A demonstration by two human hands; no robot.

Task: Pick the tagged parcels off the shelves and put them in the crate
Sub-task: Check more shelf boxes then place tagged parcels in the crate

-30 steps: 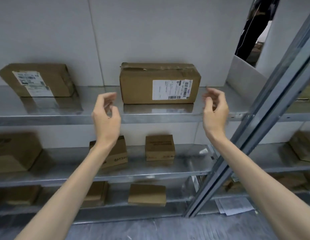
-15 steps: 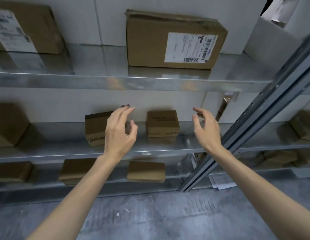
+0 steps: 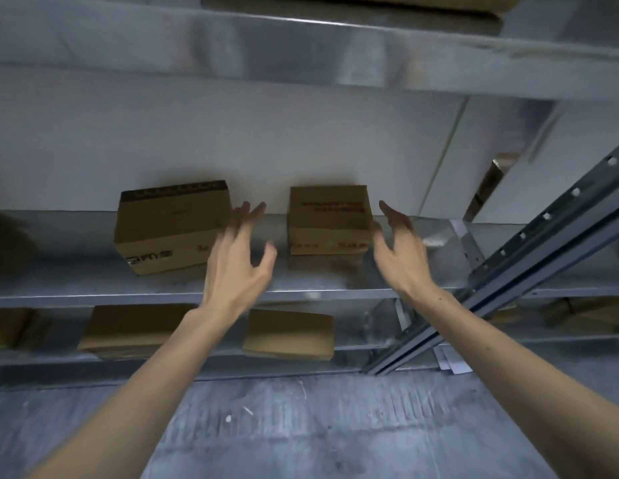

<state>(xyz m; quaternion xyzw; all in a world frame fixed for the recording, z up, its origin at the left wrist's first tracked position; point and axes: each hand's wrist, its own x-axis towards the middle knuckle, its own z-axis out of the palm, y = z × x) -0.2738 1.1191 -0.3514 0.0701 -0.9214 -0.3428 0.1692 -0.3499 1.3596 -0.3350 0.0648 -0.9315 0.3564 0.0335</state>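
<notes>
The left box [image 3: 173, 226] and the middle box [image 3: 330, 219] are brown with dark print. The shelf [image 3: 93, 281] is shiny grey, the wall [image 3: 197, 140] white, the floor [image 3: 301, 426] mottled grey with white flecks.

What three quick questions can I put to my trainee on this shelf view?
1. Where does the small box stand? A) between the left hand and the right hand; B) on the floor; C) on the top shelf.
2. True or false: the left hand grips the small box.
3. Fill in: both hands are ___ (open or shut).
Key: 1 A; 2 false; 3 open.
</notes>
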